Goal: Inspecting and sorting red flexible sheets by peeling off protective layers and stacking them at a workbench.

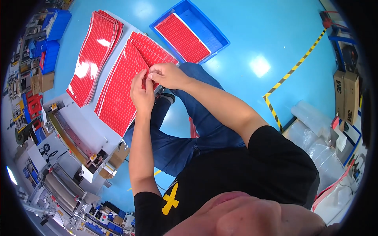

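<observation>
My left hand (142, 93) and my right hand (167, 75) meet over a glossy red sheet (120, 84) with a white edge and a fine repeated print. Thumb and fingers of both hands are pinched together at the sheet's right edge, and the fingertips hide the exact spot they grip. Beneath and to the right of it, more red sheets (151, 48) lie fanned out. A second stack of curved red sheets (91, 59) rests to the left on the same white work surface (75, 112).
Beyond my right knee, a blue bin (214, 37) on the floor holds a red sheet piece. Machine with rollers (59, 185) stands at lower left. Yellow-black floor tape (293, 70), brown cartons (350, 96) and plastic-wrapped rolls (321, 145) are on the right.
</observation>
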A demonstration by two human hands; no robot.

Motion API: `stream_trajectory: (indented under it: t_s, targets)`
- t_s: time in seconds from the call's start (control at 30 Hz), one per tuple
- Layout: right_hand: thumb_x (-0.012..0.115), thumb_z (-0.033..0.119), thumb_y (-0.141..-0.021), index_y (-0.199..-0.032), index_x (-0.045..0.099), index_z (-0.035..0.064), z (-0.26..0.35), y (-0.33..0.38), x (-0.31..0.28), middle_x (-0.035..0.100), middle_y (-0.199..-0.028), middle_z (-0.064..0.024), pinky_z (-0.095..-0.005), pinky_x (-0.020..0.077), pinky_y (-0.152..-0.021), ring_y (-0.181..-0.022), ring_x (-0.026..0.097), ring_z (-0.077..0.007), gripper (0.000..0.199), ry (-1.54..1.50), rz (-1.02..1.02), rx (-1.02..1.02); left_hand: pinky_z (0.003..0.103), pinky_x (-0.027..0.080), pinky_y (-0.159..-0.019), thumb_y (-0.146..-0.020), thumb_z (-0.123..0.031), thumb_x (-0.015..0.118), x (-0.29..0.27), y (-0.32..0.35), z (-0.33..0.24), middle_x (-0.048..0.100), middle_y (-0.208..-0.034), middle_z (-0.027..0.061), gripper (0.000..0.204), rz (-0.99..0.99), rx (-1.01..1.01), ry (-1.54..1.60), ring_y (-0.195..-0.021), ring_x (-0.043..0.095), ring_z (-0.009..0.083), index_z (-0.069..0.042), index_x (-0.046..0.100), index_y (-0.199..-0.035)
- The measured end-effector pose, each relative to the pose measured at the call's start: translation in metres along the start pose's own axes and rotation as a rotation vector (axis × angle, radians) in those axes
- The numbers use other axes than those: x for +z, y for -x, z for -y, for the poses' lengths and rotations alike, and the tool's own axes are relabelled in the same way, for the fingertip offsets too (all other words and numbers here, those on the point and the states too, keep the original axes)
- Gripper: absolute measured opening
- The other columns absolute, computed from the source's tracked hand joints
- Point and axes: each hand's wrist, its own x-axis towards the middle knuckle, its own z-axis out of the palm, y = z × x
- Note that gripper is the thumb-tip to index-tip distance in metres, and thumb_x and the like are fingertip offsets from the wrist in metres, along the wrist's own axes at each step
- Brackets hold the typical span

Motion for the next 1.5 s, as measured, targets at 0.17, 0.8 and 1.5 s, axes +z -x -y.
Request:
stream_trajectory:
  t_s: [0.17,0.8,1.5]
  targets:
    - [0.062,0.017,-0.090,-0.090,0.067,0.0019,0.001,-0.001,-0.006,0.070,-0.081,-0.0153,-0.0355,0.0541,-0.067,-0.074,0.071,-0.0241,0.016,0.049,0.010,0.054,0.036,0.053,-0.087,-0.090,-0.007,0.065,0.002,0.000,-0.003,0.067,-0.108,0.0173,0.023,-0.004,0.000,-0.022,-0.098,0.067,0.0290,0.000,0.067,-0.112]
    - [0.064,0.018,-0.092,-0.099,0.069,0.0016,0.002,0.001,0.003,0.072,-0.086,-0.0100,-0.0292,0.0537,-0.070,-0.077,0.069,-0.0164,0.019,-0.035,0.012,0.118,0.038,0.054,-0.081,-0.086,-0.009,0.068,-0.001,0.002,0.003,0.069,-0.101,0.0182,0.023,-0.089,0.031,0.024,-0.092,0.068,0.0337,-0.003,0.068,-0.109]
    - [0.064,0.013,-0.092,-0.099,0.068,-0.0002,0.004,0.004,0.006,0.071,-0.083,-0.0094,-0.0275,0.0542,-0.069,-0.076,0.069,-0.0136,0.015,0.045,-0.129,0.045,0.038,0.054,-0.073,-0.084,-0.007,0.069,0.000,0.006,0.008,0.068,-0.096,0.0163,0.020,-0.113,0.100,0.028,-0.086,0.067,0.0328,-0.002,0.067,-0.104]
